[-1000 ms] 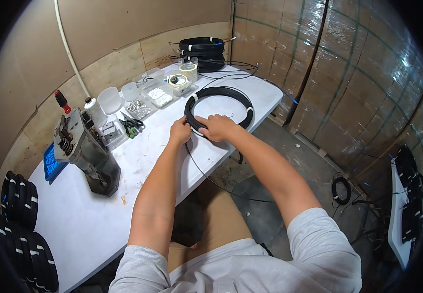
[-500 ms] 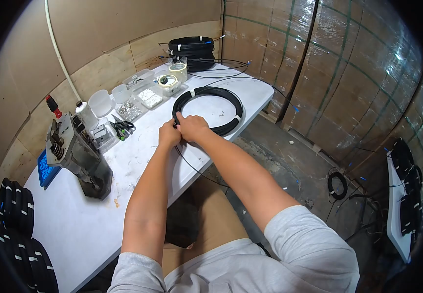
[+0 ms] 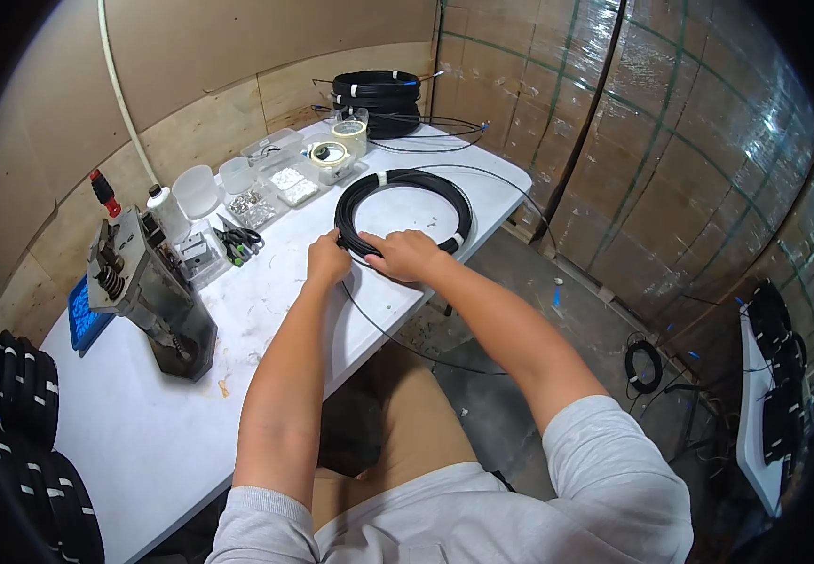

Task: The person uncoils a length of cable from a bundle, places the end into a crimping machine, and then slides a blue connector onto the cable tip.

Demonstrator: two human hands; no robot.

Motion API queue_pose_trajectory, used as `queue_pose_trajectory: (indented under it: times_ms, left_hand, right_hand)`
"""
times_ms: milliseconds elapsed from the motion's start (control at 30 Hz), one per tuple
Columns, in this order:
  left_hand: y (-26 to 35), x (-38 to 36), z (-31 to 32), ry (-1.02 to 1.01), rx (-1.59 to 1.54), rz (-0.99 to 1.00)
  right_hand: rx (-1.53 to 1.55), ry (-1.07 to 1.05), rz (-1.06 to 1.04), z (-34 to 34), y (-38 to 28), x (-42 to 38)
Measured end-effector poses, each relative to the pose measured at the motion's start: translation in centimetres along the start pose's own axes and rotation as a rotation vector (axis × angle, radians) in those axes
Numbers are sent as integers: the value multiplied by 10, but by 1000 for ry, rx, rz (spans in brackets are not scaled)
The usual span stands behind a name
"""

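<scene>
A coil of black cable (image 3: 464,211) lies on the white table, bound with white tape at its far side and its right side. At the coil's near left edge my left hand (image 3: 328,260) is closed, pinching the cable; its fingertips are partly hidden. My right hand (image 3: 404,256) grips the near side of the ring, thumb pointing left and fingers curled over the strands. One loose cable end (image 3: 383,331) runs from beside my left hand over the table's edge. Another strand leaves the coil's far side and hangs over the right edge.
More black coils (image 3: 377,103) are stacked at the back. Clear boxes of small parts (image 3: 252,209), tape rolls (image 3: 330,154), scissors (image 3: 239,242) and a bottle (image 3: 166,214) line the wall side. A metal press (image 3: 158,296) stands at left, beside a blue tray (image 3: 87,320). Wrapped cartons (image 3: 632,169) rise at right.
My right hand has slid right along the coil, away from my left hand, which stays at the near left edge. The loose strands have shifted, and the view has moved slightly.
</scene>
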State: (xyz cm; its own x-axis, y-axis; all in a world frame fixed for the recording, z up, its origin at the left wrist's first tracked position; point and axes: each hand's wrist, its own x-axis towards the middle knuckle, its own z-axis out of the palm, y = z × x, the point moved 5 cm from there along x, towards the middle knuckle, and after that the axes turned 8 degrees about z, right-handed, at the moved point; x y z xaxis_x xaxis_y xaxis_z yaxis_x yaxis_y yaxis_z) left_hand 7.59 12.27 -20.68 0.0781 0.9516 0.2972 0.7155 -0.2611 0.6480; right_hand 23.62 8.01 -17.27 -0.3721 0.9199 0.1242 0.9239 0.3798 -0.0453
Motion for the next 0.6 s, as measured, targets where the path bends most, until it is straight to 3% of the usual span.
queue_pose_trajectory:
  times_ms: [233, 400, 467, 600]
  left_hand:
    - [7, -6, -10, -23, 5, -37]
    - [-2, -6, -7, -43, 57, 42]
    - [2, -7, -8, -14, 53, 39]
    - [9, -11, -13, -27, 55, 25]
  right_hand:
    - [127, 89, 288, 14, -35, 49]
    - [207, 21, 188, 15, -13, 38]
    - [147, 141, -78, 6, -5, 8]
    - [-9, 87, -62, -4, 4, -24]
